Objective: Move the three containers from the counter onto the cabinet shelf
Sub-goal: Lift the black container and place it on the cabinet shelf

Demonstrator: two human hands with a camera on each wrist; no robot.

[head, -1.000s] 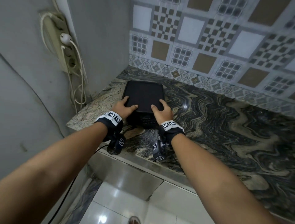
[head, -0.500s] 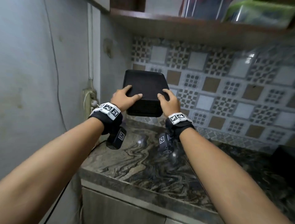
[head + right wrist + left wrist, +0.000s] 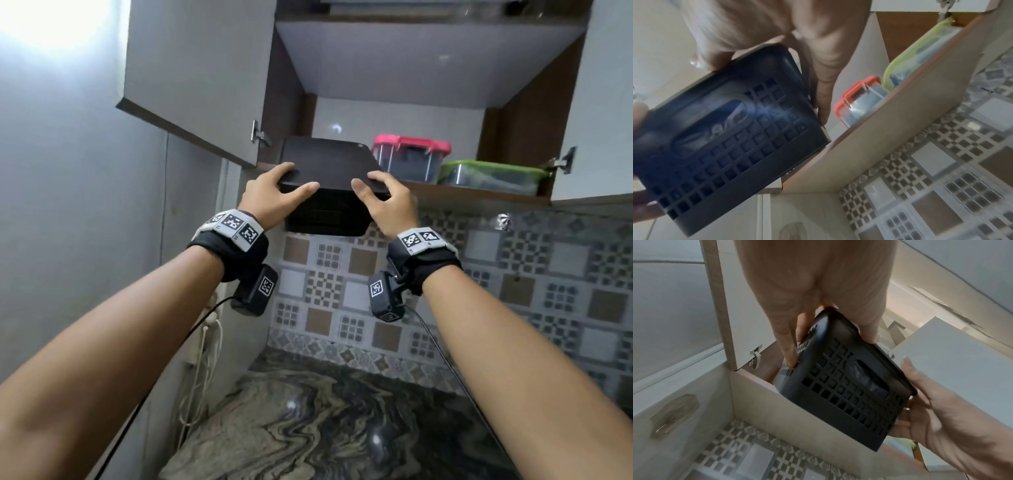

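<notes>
While both hands, left hand (image 3: 274, 195) and right hand (image 3: 387, 202), grip the black lidded basket (image 3: 329, 168) at the shelf (image 3: 479, 197) lip, we should level it, then slide it left of the red-lidded container (image 3: 411, 157).

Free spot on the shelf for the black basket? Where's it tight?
Bare room: the left part of the cabinet shelf, between the left cabinet wall and the red-lidded container. Crowded: the right, where the green-lidded container sits beside the red one. Both hands hold the black basket.
</notes>
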